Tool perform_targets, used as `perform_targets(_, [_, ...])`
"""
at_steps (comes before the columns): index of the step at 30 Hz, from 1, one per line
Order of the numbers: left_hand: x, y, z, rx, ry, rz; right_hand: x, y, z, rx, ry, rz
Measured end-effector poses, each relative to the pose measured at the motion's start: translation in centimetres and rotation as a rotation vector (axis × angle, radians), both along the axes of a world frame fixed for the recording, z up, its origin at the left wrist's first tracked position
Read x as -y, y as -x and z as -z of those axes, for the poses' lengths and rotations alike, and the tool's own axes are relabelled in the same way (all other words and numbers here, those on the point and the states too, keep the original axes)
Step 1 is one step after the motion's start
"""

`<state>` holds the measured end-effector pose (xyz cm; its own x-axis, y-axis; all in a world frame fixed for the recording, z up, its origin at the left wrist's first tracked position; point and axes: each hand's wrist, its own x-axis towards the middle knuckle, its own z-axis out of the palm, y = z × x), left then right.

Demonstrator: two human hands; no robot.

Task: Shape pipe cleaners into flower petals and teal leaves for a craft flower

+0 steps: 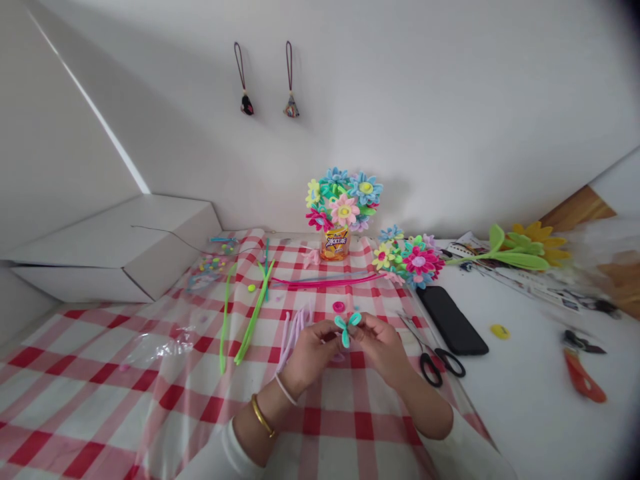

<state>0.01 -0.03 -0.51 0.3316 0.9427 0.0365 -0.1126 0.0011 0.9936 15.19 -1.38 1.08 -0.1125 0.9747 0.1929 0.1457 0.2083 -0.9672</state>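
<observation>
In the head view, the table (pixel 525 400) spreads under your fingers, its red-and-white checked cloth (pixel 145 413) lying beneath them and reaching far off to their left. The white box (pixel 165 243) sits well apart from them, beyond and to the left.

Your left hand (pixel 313 353) and right hand (pixel 385 350) come together over the cloth. The fingers of both are closed in a pinch on the teal piece (pixel 345 329), which shows three looped lobes between the fingertips.

Straight beyond your fingers stands the bouquet (pixel 345 200) of fuzzy flowers in an orange jar (pixel 334 253); a second bunch (pixel 415 260) lies beyond and to the right, with the yellow flower (pixel 543 243) farther right. The black phone (pixel 453 320) lies to the right of your fingers. Left of them you have the green stems (pixel 254 323), and nearer, just beside your left hand, the lilac stems (pixel 295 332). The pink stems (pixel 333 283) stretch crosswise beyond your fingertips.

The scissors (pixel 428 349) lie open near your right hand, and the orange-handled tool (pixel 583 377) is well to its right. Smaller are the yellow disc (pixel 500 331), right of the phone, and the pink coil (pixel 339 307), just beyond your fingertips.
</observation>
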Motion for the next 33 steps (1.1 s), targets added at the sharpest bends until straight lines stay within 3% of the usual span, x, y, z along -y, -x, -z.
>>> perform_targets(3, [-0.1,0.3,-0.1,0.099,0.069,-0.025,0.0,-0.3,0.0,0.079,-0.042,0.058])
perform_targets(6, [0.1,0.4,-0.2,0.237,0.144,0.037,0.0,-0.5,0.1,0.218,-0.112,0.105])
perform_targets(10, [0.2,0.1,-0.3,0.218,0.177,0.016,0.0,-0.4,0.3,0.312,-0.175,0.057])
perform_targets(15, [0.0,0.1,-0.5,0.25,0.195,0.055,-0.1,-0.2,0.0,-0.022,0.066,-0.003])
perform_targets(20, [0.1,0.5,-0.5,0.28,0.189,0.127,0.1,-0.4,-0.5,-0.347,0.315,-0.156])
perform_targets(24, [0.3,0.6,-0.7,0.286,0.171,0.213,0.1,-0.8,-0.5,-0.471,0.497,-0.3])
perform_targets(33, [0.3,0.3,-1.0,0.28,0.232,0.136,0.1,-0.7,-0.7,-0.453,0.431,-0.21])
